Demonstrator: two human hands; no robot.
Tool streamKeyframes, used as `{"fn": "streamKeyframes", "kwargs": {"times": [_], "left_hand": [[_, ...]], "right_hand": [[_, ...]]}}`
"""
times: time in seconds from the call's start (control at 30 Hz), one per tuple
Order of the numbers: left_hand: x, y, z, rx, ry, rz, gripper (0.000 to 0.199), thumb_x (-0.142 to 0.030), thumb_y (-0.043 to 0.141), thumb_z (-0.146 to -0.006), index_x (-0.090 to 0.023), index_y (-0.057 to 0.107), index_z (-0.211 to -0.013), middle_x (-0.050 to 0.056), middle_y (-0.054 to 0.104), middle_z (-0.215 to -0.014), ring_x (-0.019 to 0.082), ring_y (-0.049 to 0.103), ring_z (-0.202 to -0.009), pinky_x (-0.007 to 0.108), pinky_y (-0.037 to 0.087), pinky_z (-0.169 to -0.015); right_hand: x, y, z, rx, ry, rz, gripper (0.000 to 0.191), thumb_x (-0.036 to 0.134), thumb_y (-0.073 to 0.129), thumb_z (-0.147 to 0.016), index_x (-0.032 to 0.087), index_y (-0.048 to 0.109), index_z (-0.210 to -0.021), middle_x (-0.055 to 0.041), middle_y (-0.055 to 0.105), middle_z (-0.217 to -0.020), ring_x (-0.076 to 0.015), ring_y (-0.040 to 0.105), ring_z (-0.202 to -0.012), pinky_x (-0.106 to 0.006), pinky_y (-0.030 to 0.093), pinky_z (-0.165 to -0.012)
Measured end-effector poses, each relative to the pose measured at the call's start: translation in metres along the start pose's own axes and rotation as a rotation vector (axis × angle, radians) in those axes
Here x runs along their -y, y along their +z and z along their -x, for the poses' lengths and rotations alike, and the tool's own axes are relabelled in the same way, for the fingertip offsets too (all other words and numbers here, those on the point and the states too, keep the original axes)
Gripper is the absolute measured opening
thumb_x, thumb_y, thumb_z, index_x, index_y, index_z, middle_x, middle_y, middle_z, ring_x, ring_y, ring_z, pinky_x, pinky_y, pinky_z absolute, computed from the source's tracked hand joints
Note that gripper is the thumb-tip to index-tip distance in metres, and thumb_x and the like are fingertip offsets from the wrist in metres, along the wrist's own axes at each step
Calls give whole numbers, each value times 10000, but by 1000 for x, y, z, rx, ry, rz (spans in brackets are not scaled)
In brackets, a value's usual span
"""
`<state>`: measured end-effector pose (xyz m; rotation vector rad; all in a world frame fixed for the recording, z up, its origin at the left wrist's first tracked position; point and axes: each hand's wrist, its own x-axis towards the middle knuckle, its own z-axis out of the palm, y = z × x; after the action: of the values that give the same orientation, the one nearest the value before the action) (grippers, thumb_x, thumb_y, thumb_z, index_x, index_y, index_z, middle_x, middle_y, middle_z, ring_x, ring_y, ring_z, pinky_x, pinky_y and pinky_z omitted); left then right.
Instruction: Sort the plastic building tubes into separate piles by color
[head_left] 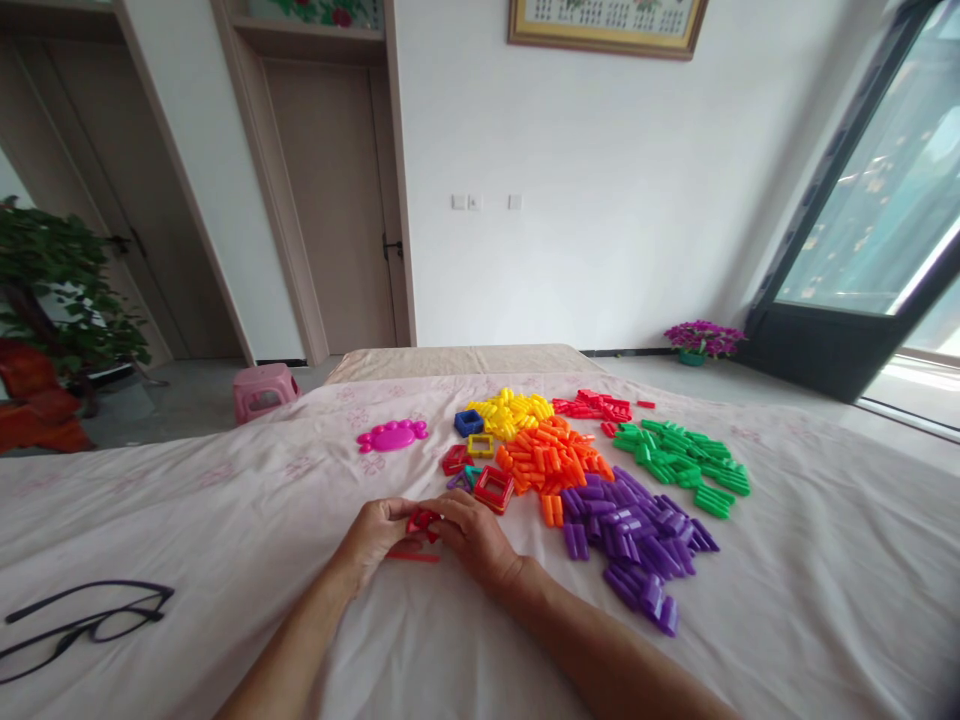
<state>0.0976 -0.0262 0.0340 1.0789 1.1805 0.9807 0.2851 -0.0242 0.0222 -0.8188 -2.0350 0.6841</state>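
Both hands meet over the cloth-covered bed or table, closed around a small red plastic piece [421, 522]. My left hand [375, 540] pinches it from the left, and my right hand [472, 535] grips it from the right, fingers covering much of it. A flat red strip [414, 557] lies on the cloth just below them. Close beyond my right hand sit a red square frame [493, 488], another red frame [456, 459], a yellow square frame [481, 446] and a blue square block [469, 423]. A teal triangular piece [472, 475] is partly hidden among them.
Piles of yellow [514, 412], red [596, 405], orange [553, 455], green [679, 455] and purple [637, 535] plastic pieces spread to the right. A pink paw-shaped piece [392, 435] lies further back. Black-framed glasses [97, 622] rest at left. A pink stool [264, 392] stands beyond the edge.
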Motion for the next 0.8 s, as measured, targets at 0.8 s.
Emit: {"fn": "streamKeyframes", "kwargs": {"times": [0.8], "left_hand": [[0,2,6,94,-35,-34,527,-558,815,-616,-106,781,-886,106,759,-830,161,648,-710,262,485,-647]], "right_hand": [[-4,-1,-2,-14,-31,292,260,246,492,-995,250,738,-1077,-52,651,-962,-149,619,-838,-232,476,-720]]}}
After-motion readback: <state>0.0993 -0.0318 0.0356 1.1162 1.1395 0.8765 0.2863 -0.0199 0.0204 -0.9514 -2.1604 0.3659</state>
